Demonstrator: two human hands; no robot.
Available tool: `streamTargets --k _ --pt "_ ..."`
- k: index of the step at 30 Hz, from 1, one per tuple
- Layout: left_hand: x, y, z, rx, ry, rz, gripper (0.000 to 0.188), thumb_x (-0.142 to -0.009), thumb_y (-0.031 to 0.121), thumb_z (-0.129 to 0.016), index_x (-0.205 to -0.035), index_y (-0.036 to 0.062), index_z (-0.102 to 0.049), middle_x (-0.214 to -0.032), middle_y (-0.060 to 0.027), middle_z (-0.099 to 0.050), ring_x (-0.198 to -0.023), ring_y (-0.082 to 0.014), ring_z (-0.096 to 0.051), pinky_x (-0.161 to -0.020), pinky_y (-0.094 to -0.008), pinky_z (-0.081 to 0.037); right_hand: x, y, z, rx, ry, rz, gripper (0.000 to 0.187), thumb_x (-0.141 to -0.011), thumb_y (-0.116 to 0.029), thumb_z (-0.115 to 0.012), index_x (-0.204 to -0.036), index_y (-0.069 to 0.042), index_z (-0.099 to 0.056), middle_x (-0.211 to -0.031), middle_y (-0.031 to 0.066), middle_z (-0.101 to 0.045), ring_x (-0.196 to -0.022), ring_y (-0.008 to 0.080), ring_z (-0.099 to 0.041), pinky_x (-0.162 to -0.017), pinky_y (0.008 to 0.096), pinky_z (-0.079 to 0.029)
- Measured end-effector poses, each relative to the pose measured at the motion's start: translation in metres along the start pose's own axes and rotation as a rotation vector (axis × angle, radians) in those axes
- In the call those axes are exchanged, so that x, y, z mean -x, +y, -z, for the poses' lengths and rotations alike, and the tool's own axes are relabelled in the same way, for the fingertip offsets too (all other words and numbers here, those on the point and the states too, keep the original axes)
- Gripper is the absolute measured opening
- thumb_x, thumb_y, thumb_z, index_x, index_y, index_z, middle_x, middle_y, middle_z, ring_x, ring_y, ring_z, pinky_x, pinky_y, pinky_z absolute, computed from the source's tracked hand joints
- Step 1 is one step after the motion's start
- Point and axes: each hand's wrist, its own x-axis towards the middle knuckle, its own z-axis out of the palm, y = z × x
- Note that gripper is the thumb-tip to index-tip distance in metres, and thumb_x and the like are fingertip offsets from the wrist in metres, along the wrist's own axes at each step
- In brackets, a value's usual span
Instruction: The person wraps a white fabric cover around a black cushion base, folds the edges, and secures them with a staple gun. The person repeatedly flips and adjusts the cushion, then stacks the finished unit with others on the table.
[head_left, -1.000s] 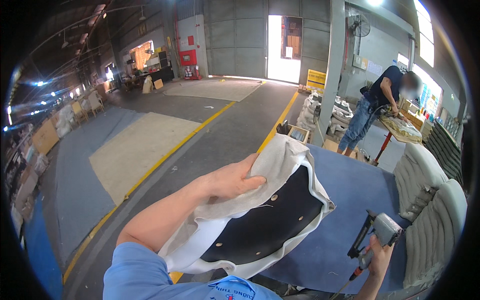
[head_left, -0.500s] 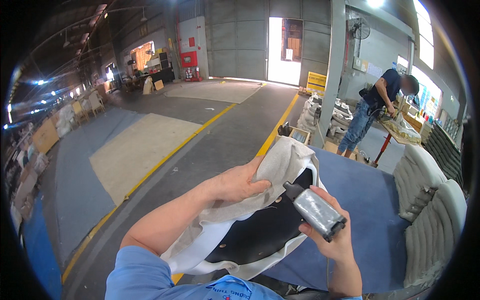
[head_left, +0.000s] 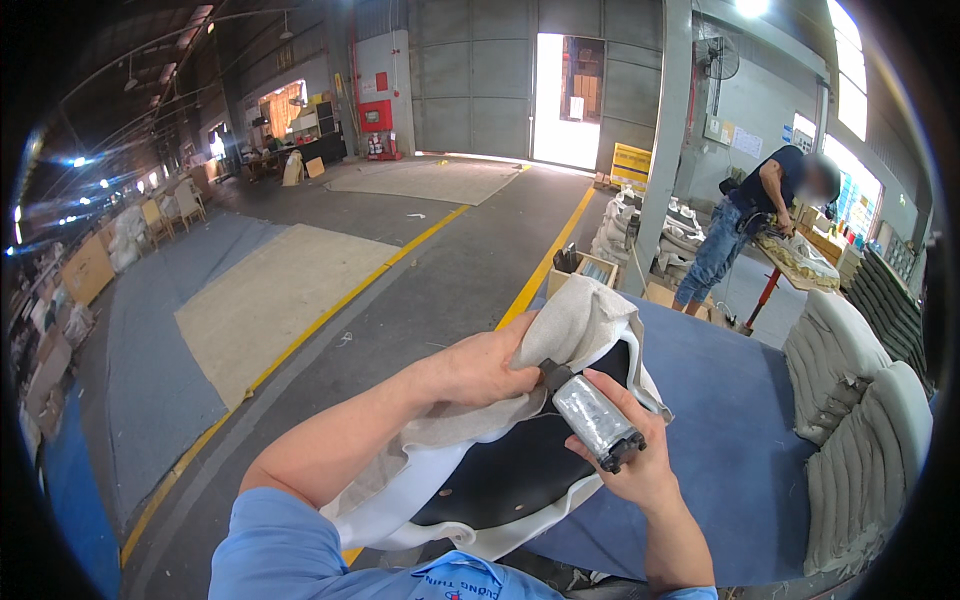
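In front of me lies a padded seat-like piece with a black underside panel (head_left: pixel 480 490), dotted with small holes, and white padding (head_left: pixel 395 508) round its rim. Beige fabric (head_left: pixel 572 318) is folded over its far edge. My left hand (head_left: pixel 490 362) is closed on that fabric, pinching it against the rim. In my right hand (head_left: pixel 640 455) is a silver staple gun (head_left: pixel 597 415) with a black nose. The nose points at the folded fabric edge, right beside my left fingers. Whether it touches the fabric, I cannot tell.
The piece rests on a blue-topped table (head_left: pixel 725 400). Stacked grey fabric-covered pads (head_left: pixel 870 475) stand along the table's right side. A wooden box (head_left: pixel 592 268) sits beyond the far edge. Another person (head_left: pixel 765 205) works at a small bench (head_left: pixel 800 262) at the back right.
My right hand has brought the staple gun left and slightly up, to the fabric edge next to my left fingers. My left hand keeps its hold on the fabric.
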Motion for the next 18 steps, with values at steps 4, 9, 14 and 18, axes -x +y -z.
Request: streamTargets --k 4,9,14,18 --pt "0.0010 0.0040 0.0026 -0.023 -0.034 0.018 0.085 -0.090 0.025 -0.063 -0.163 0.0075 -0.023 -0.136 -0.0272 -0.063 -0.124 -0.0394 -0.064 -0.109 -0.0441 -0.049 0.0021 0.0045 -0.0035 -0.017 0.004 -0.017 0.077 -0.078 -0.001 -0.089 -0.146 0.001 -0.054 -0.126 0.0116 -0.073 -0.110 0.0188 -0.071 -0.097 0.0323 -0.054" --pt "0.0002 0.0056 0.0021 -0.011 -0.053 0.014 0.086 -0.090 0.024 -0.065 -0.163 0.0060 -0.022 -0.139 -0.0265 -0.061 -0.127 -0.0373 -0.063 -0.110 -0.0425 -0.047 -0.0005 0.0069 -0.0038 0.000 0.019 0.029 0.076 -0.077 0.000 -0.088 -0.145 0.001 -0.054 -0.125 0.0125 -0.071 -0.109 0.0216 -0.070 -0.095 0.0331 -0.054" --pt "0.0010 0.0039 0.0008 0.009 -0.037 -0.024 0.085 -0.089 0.023 -0.066 -0.161 0.0049 -0.024 -0.139 -0.0256 -0.060 -0.128 -0.0364 -0.062 -0.110 -0.0417 -0.046 0.0001 0.0102 -0.0061 -0.009 0.037 0.039 0.076 -0.077 0.001 -0.088 -0.145 0.000 -0.054 -0.125 0.0150 -0.071 -0.110 0.0242 -0.071 -0.094 0.0337 -0.055" --pt "0.0002 0.0020 0.0034 0.000 -0.040 0.017 0.083 -0.090 0.023 -0.066 -0.160 0.0046 -0.027 -0.141 -0.0272 -0.059 -0.129 -0.0374 -0.061 -0.110 -0.0415 -0.046 0.0038 0.0070 -0.0021 0.052 0.015 0.011 0.077 -0.074 -0.001 -0.090 -0.143 0.000 -0.056 -0.121 0.0148 -0.071 -0.106 0.0246 -0.071 -0.090 0.0344 -0.055"
